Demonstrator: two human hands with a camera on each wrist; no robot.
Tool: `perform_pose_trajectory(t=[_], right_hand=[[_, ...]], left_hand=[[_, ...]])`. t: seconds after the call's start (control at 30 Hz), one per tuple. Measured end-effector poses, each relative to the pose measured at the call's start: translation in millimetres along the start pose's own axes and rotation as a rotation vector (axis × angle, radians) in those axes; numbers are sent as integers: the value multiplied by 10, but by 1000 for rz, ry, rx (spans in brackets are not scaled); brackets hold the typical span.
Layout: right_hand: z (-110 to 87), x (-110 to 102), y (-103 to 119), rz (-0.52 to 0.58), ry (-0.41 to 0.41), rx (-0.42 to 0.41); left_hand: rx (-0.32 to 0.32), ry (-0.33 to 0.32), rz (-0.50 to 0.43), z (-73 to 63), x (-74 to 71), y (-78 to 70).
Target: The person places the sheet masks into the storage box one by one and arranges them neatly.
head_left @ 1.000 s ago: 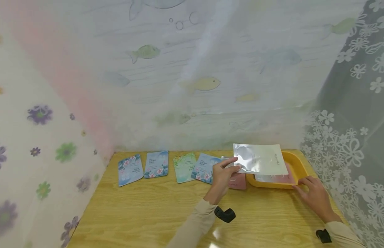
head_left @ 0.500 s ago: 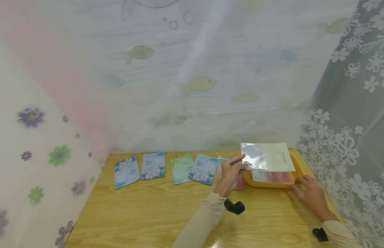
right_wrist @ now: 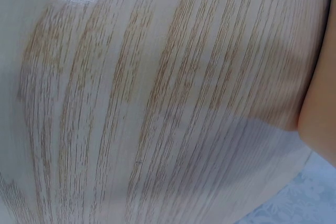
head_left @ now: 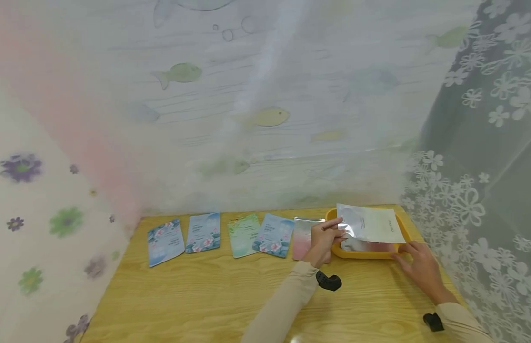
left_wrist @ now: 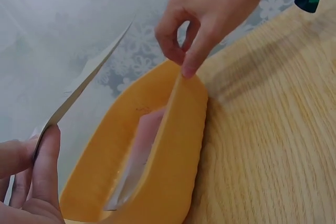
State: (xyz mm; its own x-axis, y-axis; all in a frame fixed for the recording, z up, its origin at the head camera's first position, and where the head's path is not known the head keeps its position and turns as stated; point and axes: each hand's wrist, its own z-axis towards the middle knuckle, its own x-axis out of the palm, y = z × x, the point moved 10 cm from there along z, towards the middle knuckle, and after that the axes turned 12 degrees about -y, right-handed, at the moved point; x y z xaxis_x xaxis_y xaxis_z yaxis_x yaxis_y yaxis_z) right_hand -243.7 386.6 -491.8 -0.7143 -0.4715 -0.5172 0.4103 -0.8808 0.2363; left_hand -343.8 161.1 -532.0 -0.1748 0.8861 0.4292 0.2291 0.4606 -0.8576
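Observation:
In the head view my left hand [head_left: 323, 242] pinches the left end of a flat silver-and-cream sheet mask packet [head_left: 372, 224] above a yellow plastic tray [head_left: 364, 255]. The left wrist view shows that packet [left_wrist: 79, 90] nearly edge-on, slanting between thumb and fingers, apart from the tray wall [left_wrist: 176, 156]. At the tray's near right corner my right hand [head_left: 421, 267] pinches the rim between thumb and fingers. A pink-and-silver packet [left_wrist: 147, 135] lies inside the tray, partly covered by the held one in the head view. Only bare forearm and table appear in the right wrist view.
Left of the tray, packets lie in a row along the table's back: a blue one [head_left: 165, 242], another blue [head_left: 204, 232], a green one [head_left: 244, 236] overlapped by a third blue [head_left: 275, 234], and a pink one [head_left: 301, 238]. Patterned curtains [head_left: 265, 171] enclose the wooden table [head_left: 196, 295].
My left hand has carried the packet to the right over the tray, and its right end has dipped. My right hand has stayed at the tray corner. The head view has turned slightly right.

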Motion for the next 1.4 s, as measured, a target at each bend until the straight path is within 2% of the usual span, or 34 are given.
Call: perform_pose_trajectory(t=[0.17, 0.4, 0.53, 0.67, 0.83, 0.93, 1.07, 1.17, 1.23, 1.33, 1.4], right_hand=[[14, 46, 54, 9, -6, -11], [30, 98, 86, 6, -7, -9], [41, 109, 94, 9, -8, -2], [39, 120, 82, -1, 2, 5], [20, 117, 61, -12, 8, 20], [9, 106, 57, -14, 5, 22], [-3, 87, 51, -8, 0, 17], [-6, 70, 44, -7, -1, 9], [-7, 57, 36, -11, -1, 4], [-10, 31, 23, -18, 0, 2], [-12, 10, 13, -22, -2, 0]], left_hand=[[-12, -4, -9, 50, -4, 63], [-17, -51, 77, 112, -100, 177], [14, -62, 122, 138, -120, 223], [73, -53, 227, 140, -77, 223], [153, -19, 490, 122, 8, 182], [243, 0, 668, 110, 65, 121], [373, 11, 839, 66, 133, 17], [449, 43, 890, 3, 195, -52], [486, 74, 892, -37, 238, -89], [508, 132, 864, -89, 289, -124], [490, 181, 822, -107, 304, -139]])
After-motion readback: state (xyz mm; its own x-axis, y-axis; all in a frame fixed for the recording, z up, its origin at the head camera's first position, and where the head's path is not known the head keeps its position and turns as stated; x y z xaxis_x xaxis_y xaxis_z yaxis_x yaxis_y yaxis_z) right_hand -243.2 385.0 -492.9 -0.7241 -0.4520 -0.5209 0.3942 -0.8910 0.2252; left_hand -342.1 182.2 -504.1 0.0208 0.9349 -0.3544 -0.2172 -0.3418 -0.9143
